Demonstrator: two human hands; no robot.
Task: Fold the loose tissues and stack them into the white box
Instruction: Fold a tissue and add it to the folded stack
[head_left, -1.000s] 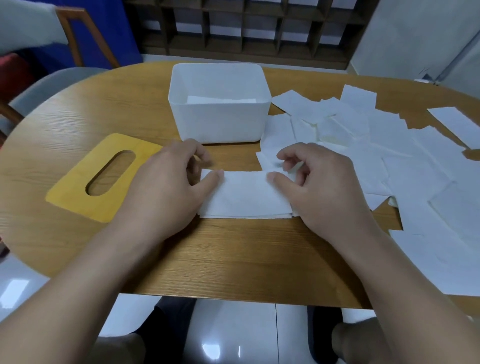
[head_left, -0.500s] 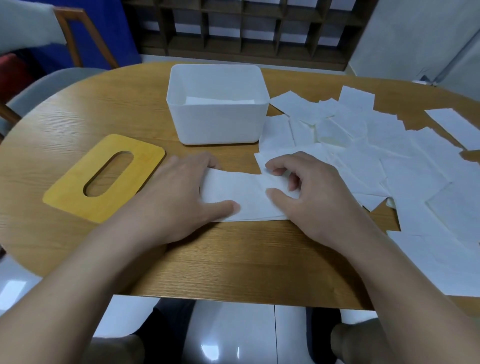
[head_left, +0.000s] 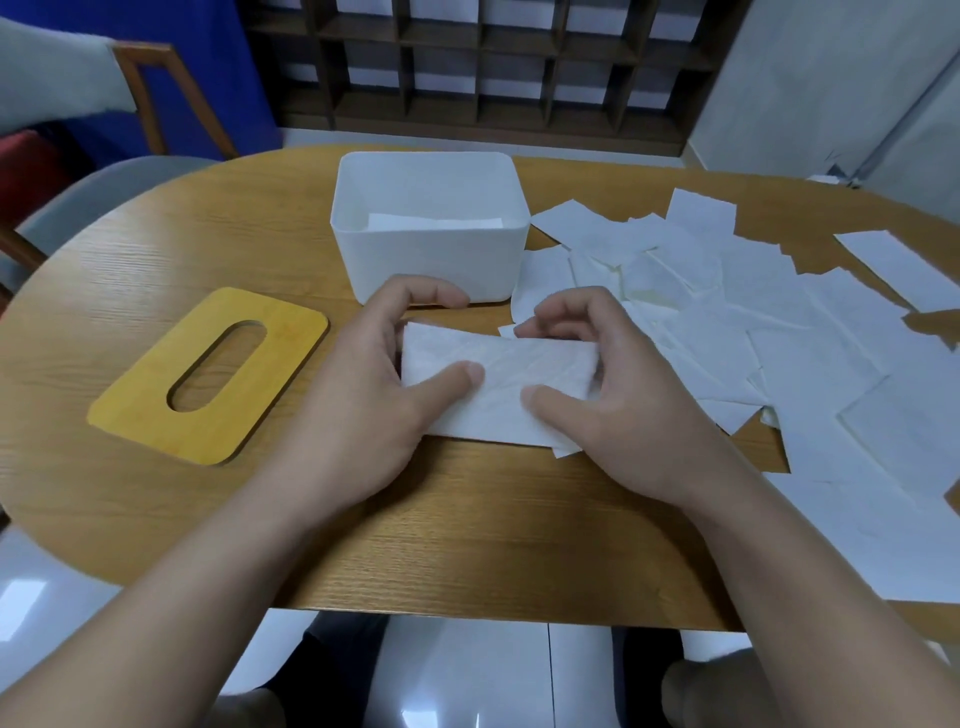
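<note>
A folded white tissue (head_left: 498, 379) is held between both hands just above the wooden table, its far edge lifted. My left hand (head_left: 363, 395) grips its left end, thumb on top. Its right end sits in my right hand (head_left: 618, 395), thumb pressed on the front. Directly behind the hands stands the white box (head_left: 431, 260), open on top, with folded tissue (head_left: 434, 222) lying flat inside. Many loose white tissues (head_left: 779, 332) are spread in overlapping sheets over the right half of the table.
A yellow wooden lid (head_left: 208, 374) with an oval slot lies flat at the left of the table (head_left: 467, 535). A grey chair (head_left: 78, 197) stands beyond the left edge. A dark shelf unit is behind the table. My knees show below the table's near edge.
The tissue lay flat on the table under both hands; now its far edge is raised and both hands grip its ends, a little closer to the box.
</note>
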